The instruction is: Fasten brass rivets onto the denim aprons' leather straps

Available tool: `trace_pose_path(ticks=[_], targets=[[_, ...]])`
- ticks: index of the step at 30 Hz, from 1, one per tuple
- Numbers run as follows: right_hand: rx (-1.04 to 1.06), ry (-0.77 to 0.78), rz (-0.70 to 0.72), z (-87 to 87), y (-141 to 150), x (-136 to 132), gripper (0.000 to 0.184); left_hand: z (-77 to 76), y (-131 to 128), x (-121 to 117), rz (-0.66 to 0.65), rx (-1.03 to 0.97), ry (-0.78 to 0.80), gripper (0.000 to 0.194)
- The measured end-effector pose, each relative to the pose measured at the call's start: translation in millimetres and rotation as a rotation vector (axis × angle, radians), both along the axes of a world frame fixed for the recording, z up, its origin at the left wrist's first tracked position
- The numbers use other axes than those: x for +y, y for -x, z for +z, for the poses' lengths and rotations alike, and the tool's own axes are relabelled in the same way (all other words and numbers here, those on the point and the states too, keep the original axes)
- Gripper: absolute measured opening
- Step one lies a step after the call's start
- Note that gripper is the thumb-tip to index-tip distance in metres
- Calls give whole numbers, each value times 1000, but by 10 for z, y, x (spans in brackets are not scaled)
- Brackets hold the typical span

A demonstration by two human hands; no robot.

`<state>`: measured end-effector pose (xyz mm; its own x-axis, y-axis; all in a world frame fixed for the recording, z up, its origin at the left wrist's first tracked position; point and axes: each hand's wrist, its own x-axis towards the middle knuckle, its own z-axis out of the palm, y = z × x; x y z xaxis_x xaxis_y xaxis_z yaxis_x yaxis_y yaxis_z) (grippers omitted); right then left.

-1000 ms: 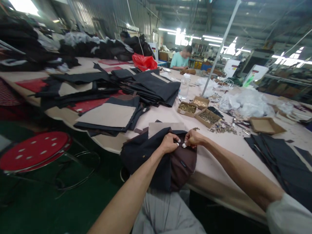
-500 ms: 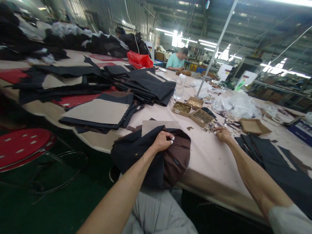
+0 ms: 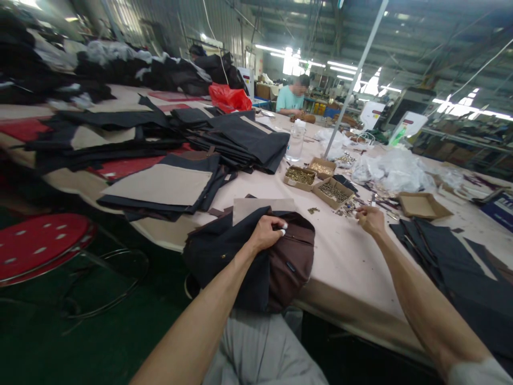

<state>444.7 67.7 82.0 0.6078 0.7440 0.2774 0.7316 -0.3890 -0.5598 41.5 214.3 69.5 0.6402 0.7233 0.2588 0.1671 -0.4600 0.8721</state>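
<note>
A dark navy fabric bag piece with brown lining (image 3: 294,259) hangs over the table's front edge, against my lap. My left hand (image 3: 266,232) is closed on its upper edge, thumb on the brown side, with white wrapping on the fingertips. Over on the right, my right hand (image 3: 371,219) has its fingers pinched together beside a loose scatter of small metal fittings (image 3: 343,212). Whatever lies between those fingers is too small to make out. Behind the scatter stand small cardboard boxes of metal fittings, one of dark ones (image 3: 332,193) and one of brass ones (image 3: 300,177).
Stacked navy panels lie left (image 3: 160,184) and right (image 3: 444,256). A clear bottle (image 3: 295,141) and a slanted metal pole (image 3: 355,80) rise behind the boxes. Plastic bags (image 3: 401,168) lie back right. A red stool (image 3: 44,243) stands left. Another person (image 3: 290,99) sits at the far side.
My right hand has drawn slightly back from the loose fittings, its fingers now pinched. The left hand keeps its hold on the bag piece. The view has shifted a little.
</note>
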Motion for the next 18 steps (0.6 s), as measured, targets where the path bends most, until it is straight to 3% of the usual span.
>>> trace_pose_path(ticks=[3, 6, 8, 13, 18], targets=[[48, -63, 190, 69, 633, 72, 30, 98, 5, -29, -2, 16, 10, 22], [-2, -228, 628, 106, 1333, 247, 19, 204, 5, -43, -40, 58, 7, 23], [-86, -274, 786, 101, 1701, 375, 17, 247, 12, -36, -88, 47, 16, 27], [-154, -307, 901, 2, 2092, 559, 22, 192, 51, 46, -137, -20, 103, 31], [211, -382, 922, -21, 2168, 477, 18, 91, 77, -4, 5, -77, 155, 20]])
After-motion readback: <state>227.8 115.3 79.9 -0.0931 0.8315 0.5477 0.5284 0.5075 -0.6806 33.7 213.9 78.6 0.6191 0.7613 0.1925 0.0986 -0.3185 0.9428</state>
